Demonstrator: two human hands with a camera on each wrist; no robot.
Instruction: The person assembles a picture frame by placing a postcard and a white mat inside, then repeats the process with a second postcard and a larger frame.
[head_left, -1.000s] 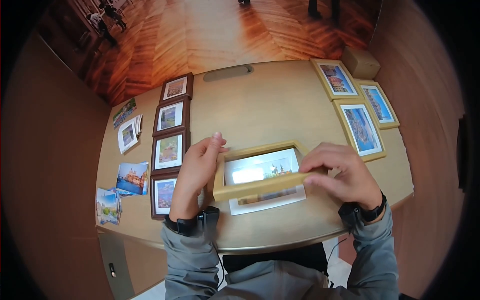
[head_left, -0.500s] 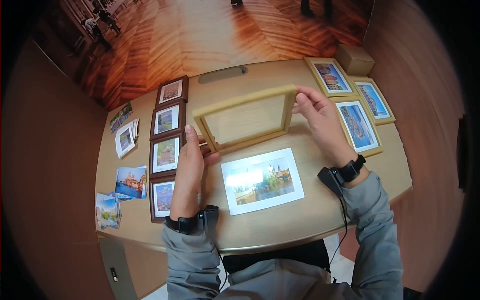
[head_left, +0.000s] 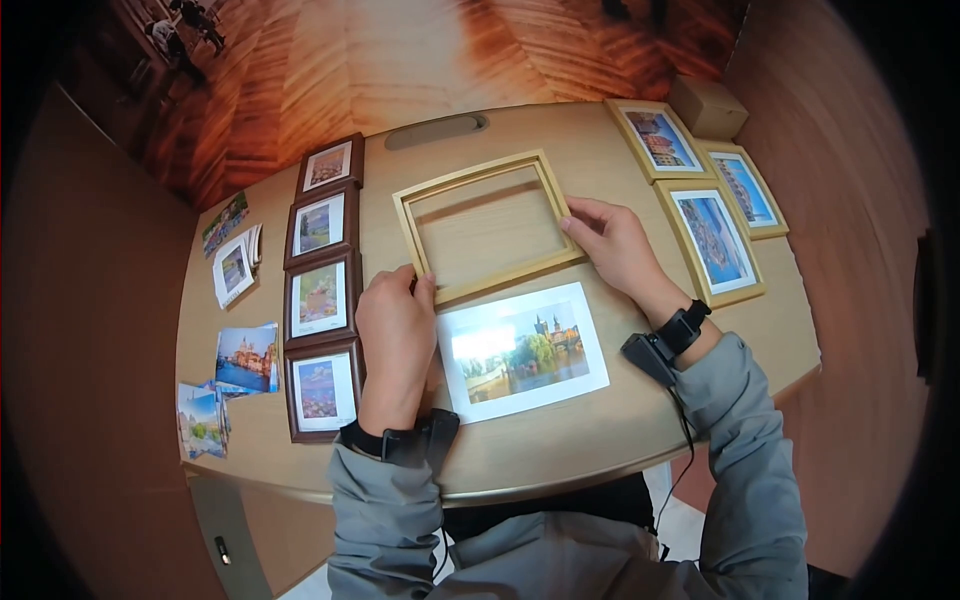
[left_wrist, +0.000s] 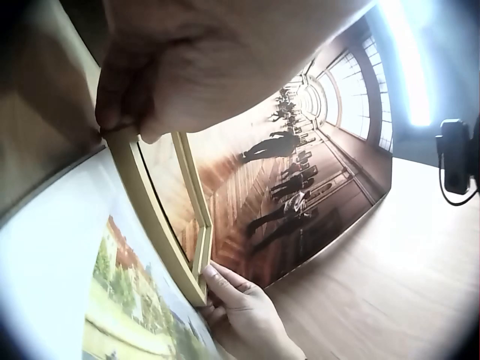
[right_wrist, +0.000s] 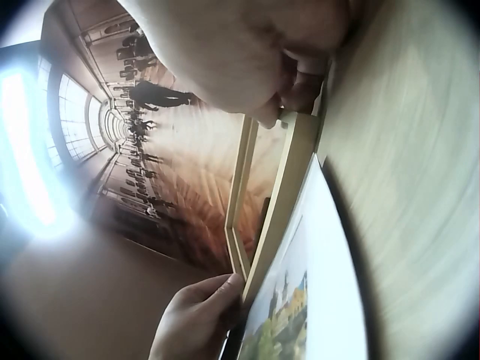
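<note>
The left hand (head_left: 397, 325) pinches the corner of a gold frame (head_left: 510, 274); the right hand (head_left: 617, 250) pinches its right side. The frame is just beyond the white-bordered print (head_left: 527, 352) on the bench (head_left: 600, 425).

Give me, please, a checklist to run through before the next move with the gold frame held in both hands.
1. Left hand grips the gold frame at its near left corner: ok.
2. Right hand grips the frame's right side: ok.
3. Loose picture lies face up on the table: ok.
4. Frame set over that picture: not ok, it is beyond the picture's far edge.
5. Clear pane in the frame: cannot tell.
</note>
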